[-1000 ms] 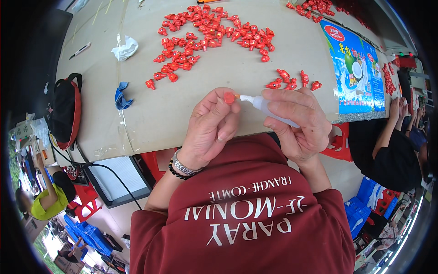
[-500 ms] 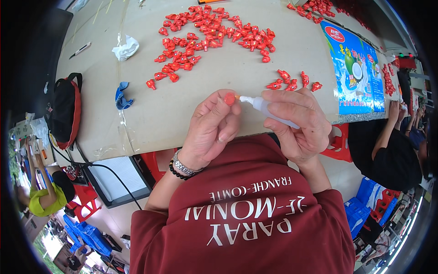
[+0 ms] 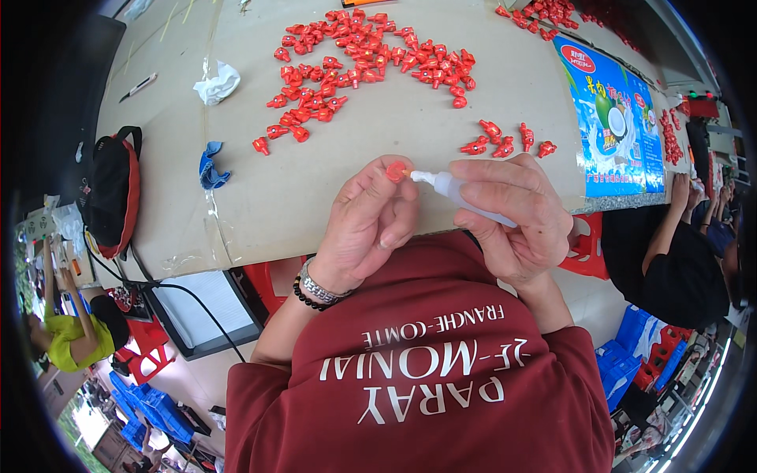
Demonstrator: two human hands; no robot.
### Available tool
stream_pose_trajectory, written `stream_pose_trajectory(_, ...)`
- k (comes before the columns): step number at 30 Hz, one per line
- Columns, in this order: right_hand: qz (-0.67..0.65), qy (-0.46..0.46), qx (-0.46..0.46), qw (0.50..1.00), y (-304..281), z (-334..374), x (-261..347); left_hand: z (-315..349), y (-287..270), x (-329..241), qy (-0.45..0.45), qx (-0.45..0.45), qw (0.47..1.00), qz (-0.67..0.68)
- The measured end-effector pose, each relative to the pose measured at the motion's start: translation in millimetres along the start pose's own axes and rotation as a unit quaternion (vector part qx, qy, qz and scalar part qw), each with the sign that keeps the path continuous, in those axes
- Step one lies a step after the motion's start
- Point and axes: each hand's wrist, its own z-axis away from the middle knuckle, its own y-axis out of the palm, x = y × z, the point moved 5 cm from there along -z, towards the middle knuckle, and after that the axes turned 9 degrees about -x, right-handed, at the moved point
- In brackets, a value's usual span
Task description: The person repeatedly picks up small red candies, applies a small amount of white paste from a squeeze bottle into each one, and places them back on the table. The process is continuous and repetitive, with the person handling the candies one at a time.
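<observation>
Between the thumb and fingers of my left hand point(image 3: 374, 211) is a small round red plastic piece point(image 3: 395, 172). My right hand point(image 3: 516, 213) grips a translucent white squeeze bottle point(image 3: 465, 193) with a narrow nozzle. The nozzle's orange tip point(image 3: 408, 173) points left and meets the red piece, as far as I can tell. Both hands are above the table's near edge. Beyond my right hand lie several small red plastic parts point(image 3: 503, 146), and a large cluster of the same parts point(image 3: 359, 59) spreads over the far middle of the table.
Crumpled white tissue point(image 3: 218, 83), a blue scrap point(image 3: 211, 167) and a pen point(image 3: 139, 87) lie on the left. A black-and-red bag point(image 3: 114, 193) sits at the left edge. A blue printed sheet point(image 3: 611, 126) covers the right side. Other people work at both sides.
The bottle in my right hand has shifted slightly left and down, bringing its tip onto the face of the red piece. My left hand has turned the piece a little.
</observation>
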Motion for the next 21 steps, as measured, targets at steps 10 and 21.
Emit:
stream_pose_trajectory(10, -0.006, 0.0, -0.007, 1.0, -1.9, -0.7, 1.3, 1.7, 0.6, -2.1, 0.007, -0.021, 1.0, -0.002)
stream_pose_trajectory(21, -0.041, 0.041, -0.047, 0.997, -7.7, 3.2, -1.9, -0.5, -0.4, -21.8, 0.206, -0.041, 0.969, -0.128)
